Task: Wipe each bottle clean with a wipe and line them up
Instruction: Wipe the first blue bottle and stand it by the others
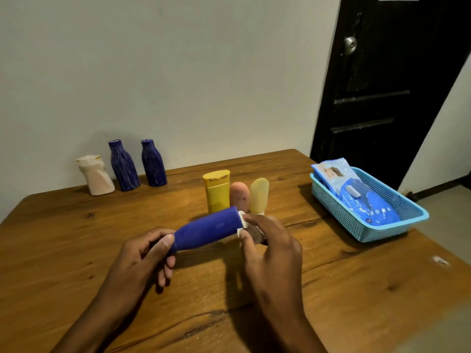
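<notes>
Above the counter, the left hand grips a blue bottle by its neck while the right hand pinches a wipe against its base. Wiping appears underway; next, probably, standing it beside the three bottles behind.

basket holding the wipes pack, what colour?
Light blue mesh basket, seen best in the head view; the wipes pack inside is blue too.

Pale wall; black door at right; wooden table
</notes>
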